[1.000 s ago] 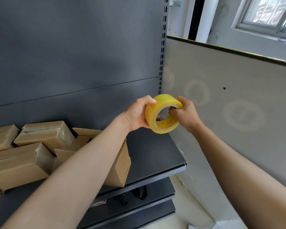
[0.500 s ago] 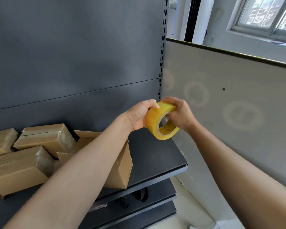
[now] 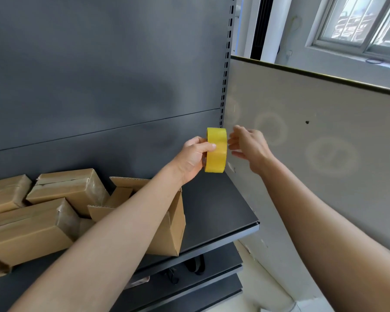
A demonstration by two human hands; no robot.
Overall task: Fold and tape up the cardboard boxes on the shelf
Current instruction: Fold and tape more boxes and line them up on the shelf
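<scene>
Head cam showed the left hand raised, thumb and fingers clamped on the yellow tape roll, which had turned edge-on. Half a second back the right hand gripped it too, but it had let go, fingers loose just beside it. Below, the open cardboard box sat on the shelf.

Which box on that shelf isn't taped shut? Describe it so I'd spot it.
Find the dark grey shelf, where brown cardboard boxes are piled at the left. The open box is the rightmost of them, next to the bare stretch of shelf. Unlike the taped boxes beside it, its top flaps stand up unsealed.
</scene>
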